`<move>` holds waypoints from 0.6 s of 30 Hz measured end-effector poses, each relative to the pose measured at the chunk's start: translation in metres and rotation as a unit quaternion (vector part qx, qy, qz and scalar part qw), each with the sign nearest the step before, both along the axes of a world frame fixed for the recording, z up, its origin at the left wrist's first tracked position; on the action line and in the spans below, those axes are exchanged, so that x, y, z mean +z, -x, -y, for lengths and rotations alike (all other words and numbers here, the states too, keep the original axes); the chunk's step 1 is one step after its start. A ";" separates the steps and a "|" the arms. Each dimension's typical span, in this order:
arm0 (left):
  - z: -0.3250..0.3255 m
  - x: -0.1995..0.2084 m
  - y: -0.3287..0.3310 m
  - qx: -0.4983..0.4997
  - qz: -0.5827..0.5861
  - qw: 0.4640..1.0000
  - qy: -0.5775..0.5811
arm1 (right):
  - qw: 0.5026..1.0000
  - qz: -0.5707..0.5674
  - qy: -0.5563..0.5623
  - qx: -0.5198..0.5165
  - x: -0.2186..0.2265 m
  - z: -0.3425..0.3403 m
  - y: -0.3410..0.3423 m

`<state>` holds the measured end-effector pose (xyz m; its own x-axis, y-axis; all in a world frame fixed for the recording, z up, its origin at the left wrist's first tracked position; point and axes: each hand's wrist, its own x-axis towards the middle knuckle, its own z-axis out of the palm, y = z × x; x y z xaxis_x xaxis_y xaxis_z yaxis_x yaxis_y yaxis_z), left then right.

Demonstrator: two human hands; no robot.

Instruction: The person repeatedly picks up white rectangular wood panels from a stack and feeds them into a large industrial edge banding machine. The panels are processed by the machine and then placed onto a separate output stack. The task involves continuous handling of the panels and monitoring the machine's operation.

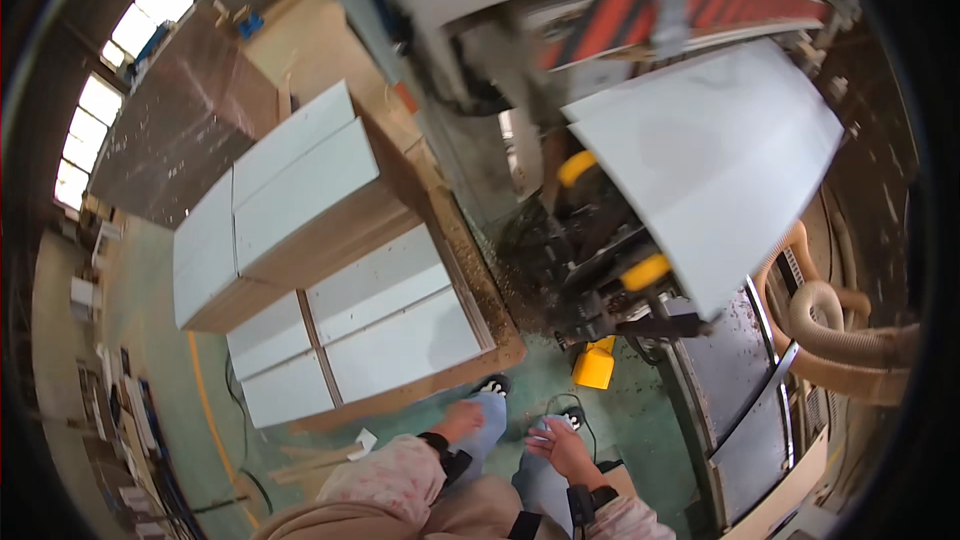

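My right hand [563,447] hangs over my right leg, its fingers apart and nothing held in them. Low in front of my left leg is my left hand [460,422]; its fingers blur together, and no object shows in it. Ahead to the left, stacks of white-faced boards [310,202] rise behind lower stacks [400,340], all on a brown base board [508,352]. A large white panel [720,160] lies on the machine to the right, beyond the reach of both hands. Neither hand touches a board.
The machine [620,30] has a red-and-black striped guard and yellow parts. A yellow foot-pedal-like box [594,365] sits on the green floor, with a cable near my feet. Ribbed hoses [850,330] curl at the right. Wood strips [300,463] lie at the left.
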<state>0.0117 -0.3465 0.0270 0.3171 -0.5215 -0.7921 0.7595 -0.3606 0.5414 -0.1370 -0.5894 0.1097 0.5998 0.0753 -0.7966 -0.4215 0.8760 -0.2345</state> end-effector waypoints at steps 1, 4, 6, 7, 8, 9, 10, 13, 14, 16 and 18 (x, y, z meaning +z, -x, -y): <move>-0.003 -0.001 -0.008 0.089 -0.024 0.981 -0.168 | 1.000 -0.008 -0.021 0.003 -0.006 -0.003 -0.011; -0.085 -0.049 -0.010 0.272 -0.063 0.946 -0.164 | 0.997 -0.028 -0.014 0.073 -0.050 -0.020 -0.047; -0.122 -0.087 -0.009 0.370 -0.112 0.893 -0.231 | 0.994 -0.031 0.001 0.105 -0.089 -0.038 -0.072; -0.138 -0.105 -0.007 0.402 -0.127 0.877 -0.229 | 0.992 -0.039 0.008 0.118 -0.107 -0.047 -0.086; -0.148 -0.124 -0.011 0.431 -0.138 0.863 -0.223 | 0.991 -0.043 0.020 0.126 -0.127 -0.054 -0.103; -0.157 -0.136 -0.016 0.457 -0.147 0.849 -0.221 | 0.990 -0.055 0.042 0.120 -0.146 -0.066 -0.121; -0.164 -0.151 -0.022 0.476 -0.153 0.837 -0.222 | 0.988 -0.073 0.064 0.123 -0.165 -0.078 -0.136; -0.170 -0.193 -0.058 0.529 -0.160 0.813 -0.187 | 0.980 -0.091 0.124 0.122 -0.219 -0.107 -0.188; -0.178 -0.207 -0.068 0.540 -0.157 0.813 -0.148 | 0.980 -0.075 0.143 0.114 -0.239 -0.117 -0.199; -0.181 -0.226 -0.086 0.567 -0.144 0.805 -0.104 | 0.971 -0.062 0.206 0.100 -0.272 -0.135 -0.213; -0.175 -0.228 -0.101 0.593 -0.120 0.790 -0.099 | 0.951 -0.072 0.288 0.090 -0.300 -0.151 -0.221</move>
